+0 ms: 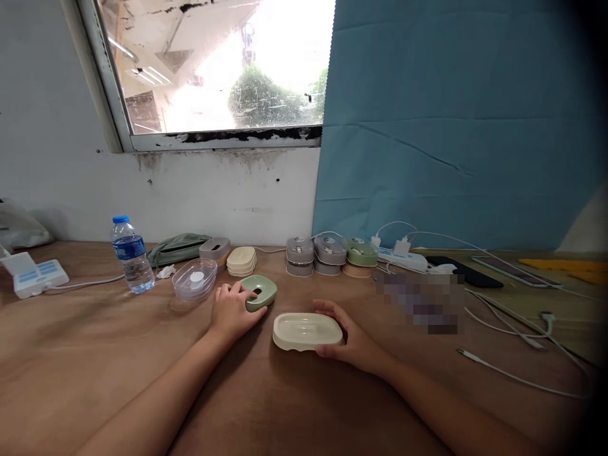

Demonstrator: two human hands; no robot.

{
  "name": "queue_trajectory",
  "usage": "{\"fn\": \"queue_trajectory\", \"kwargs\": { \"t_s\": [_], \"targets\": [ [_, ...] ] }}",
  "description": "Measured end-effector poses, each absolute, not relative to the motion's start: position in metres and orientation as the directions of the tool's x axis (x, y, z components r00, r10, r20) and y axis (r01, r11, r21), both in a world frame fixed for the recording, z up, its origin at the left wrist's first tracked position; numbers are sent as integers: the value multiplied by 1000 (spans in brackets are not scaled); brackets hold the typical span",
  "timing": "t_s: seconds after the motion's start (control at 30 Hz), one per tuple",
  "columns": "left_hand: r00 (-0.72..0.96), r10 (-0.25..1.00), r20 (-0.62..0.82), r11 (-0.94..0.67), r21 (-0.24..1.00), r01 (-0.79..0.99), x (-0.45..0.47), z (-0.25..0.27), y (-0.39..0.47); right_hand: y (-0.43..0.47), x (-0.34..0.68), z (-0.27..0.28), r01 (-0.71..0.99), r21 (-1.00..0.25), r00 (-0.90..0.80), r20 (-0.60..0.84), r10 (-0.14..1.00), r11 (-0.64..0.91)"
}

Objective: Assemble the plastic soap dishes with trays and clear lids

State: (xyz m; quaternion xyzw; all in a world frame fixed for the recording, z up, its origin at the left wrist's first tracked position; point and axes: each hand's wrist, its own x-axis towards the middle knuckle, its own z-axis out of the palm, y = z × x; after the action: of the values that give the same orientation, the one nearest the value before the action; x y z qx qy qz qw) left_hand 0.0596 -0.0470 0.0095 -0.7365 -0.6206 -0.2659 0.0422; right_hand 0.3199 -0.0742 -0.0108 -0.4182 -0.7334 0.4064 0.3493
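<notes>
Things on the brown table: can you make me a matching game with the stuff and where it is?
Things:
1. green lid
2. cream tray
3. water bottle
4. clear tub

Places:
A. standing upright at the left, blue cap on top
B. under the left hand
C. between the bottle and the green lid
D. against the right hand

Pairs: 1-B, 2-D, 3-A, 4-C

Brown table, water bottle, clear dish, green lid, cream tray, white cables (right side)
</notes>
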Motion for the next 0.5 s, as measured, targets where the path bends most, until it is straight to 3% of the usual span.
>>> {"fn": "queue_trajectory", "kwargs": {
  "t_s": [0.1, 0.23, 0.5],
  "targets": [
    [44, 939, 342, -73, 72, 995, 51, 14, -45, -76, 320, -10, 375, -849, -417, 205, 886, 373],
    [-15, 977, 211, 24, -38, 999, 50, 16, -44, -75, 320, -11, 417, -806, -413, 243, 878, 419],
    [98, 967, 237, -67, -135, 989, 50, 11, -45, -75, 318, -10, 466, -709, -468, 310, 827, 530]
  ]
}}
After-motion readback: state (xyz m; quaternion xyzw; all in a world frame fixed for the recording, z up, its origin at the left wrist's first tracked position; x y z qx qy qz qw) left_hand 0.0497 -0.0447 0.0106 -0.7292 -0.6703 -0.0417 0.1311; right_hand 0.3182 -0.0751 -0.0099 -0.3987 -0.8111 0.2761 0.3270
